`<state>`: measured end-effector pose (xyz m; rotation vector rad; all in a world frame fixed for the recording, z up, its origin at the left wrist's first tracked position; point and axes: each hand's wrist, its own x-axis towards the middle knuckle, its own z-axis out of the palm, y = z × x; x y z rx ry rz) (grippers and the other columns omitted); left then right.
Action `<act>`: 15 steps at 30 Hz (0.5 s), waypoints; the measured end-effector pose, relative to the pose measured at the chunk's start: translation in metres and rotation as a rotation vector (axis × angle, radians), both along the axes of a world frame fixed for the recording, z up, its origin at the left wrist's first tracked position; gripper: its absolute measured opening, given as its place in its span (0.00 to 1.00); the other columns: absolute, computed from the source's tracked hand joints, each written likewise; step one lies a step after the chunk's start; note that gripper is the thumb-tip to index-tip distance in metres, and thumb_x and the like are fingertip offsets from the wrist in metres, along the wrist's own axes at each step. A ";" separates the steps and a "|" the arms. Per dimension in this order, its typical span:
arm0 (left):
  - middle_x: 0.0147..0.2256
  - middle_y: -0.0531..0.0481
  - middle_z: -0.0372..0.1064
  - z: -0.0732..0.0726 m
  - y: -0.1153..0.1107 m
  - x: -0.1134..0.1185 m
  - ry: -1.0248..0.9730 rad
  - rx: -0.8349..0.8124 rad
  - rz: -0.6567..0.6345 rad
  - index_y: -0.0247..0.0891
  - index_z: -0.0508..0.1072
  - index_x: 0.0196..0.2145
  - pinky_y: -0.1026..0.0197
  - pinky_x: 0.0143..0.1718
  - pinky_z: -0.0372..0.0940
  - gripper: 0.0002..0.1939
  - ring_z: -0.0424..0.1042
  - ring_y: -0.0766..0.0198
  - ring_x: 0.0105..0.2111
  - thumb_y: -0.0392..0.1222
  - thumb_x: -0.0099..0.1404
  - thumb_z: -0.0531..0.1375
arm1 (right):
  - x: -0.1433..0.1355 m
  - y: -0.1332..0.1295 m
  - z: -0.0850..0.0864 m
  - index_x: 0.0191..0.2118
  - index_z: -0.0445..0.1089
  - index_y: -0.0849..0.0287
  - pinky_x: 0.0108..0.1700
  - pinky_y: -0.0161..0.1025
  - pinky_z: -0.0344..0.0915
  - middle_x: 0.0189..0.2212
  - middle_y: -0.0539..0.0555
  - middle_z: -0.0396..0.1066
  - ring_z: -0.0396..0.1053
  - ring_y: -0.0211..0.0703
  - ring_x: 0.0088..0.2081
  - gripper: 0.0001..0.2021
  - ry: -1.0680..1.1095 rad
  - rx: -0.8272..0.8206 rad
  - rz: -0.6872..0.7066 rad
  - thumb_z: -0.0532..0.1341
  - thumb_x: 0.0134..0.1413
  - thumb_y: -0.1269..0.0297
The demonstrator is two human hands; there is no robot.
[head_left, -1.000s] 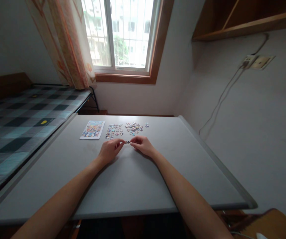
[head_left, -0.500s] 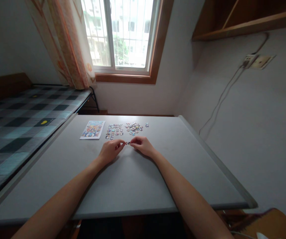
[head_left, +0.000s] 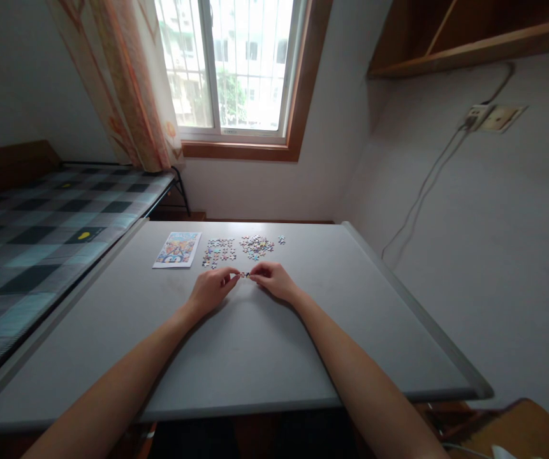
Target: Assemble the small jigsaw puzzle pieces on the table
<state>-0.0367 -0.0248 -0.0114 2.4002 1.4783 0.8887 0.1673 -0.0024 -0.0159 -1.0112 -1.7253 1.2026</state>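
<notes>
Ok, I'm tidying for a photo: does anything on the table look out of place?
No spill or damage shows. Only a few pieces stand out slightly, lying apart to the right of the pile.

on the table [head_left: 255, 350], the sheet [head_left: 177, 250] lies left of the puzzle pieces [head_left: 257, 246].

Small puzzle pieces [head_left: 245, 275], pale at left and dark at right, sit pinched between fingers [head_left: 261, 278].

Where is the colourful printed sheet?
In the head view, the printed sheet lies on the table near its far left corner, left of the puzzle pieces and beyond the left hand.
</notes>
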 end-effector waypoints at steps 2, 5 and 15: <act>0.23 0.55 0.69 0.000 0.000 0.000 0.001 0.008 -0.004 0.41 0.76 0.38 0.67 0.27 0.55 0.13 0.64 0.70 0.22 0.47 0.66 0.54 | 0.000 0.000 0.000 0.28 0.70 0.61 0.25 0.33 0.57 0.20 0.47 0.65 0.60 0.34 0.22 0.10 0.002 -0.005 0.002 0.64 0.44 0.58; 0.23 0.55 0.69 0.000 0.001 -0.001 0.002 0.014 -0.012 0.41 0.76 0.38 0.67 0.27 0.55 0.12 0.64 0.70 0.22 0.46 0.65 0.54 | 0.000 0.000 0.001 0.28 0.70 0.61 0.25 0.34 0.57 0.20 0.48 0.65 0.60 0.34 0.21 0.10 0.000 -0.004 0.006 0.64 0.44 0.58; 0.22 0.55 0.68 -0.004 0.003 -0.001 0.023 0.021 -0.023 0.40 0.76 0.36 0.67 0.26 0.55 0.11 0.64 0.70 0.22 0.45 0.65 0.55 | 0.000 -0.002 0.004 0.28 0.70 0.63 0.27 0.33 0.58 0.21 0.49 0.67 0.60 0.34 0.23 0.10 -0.033 0.029 0.007 0.64 0.45 0.60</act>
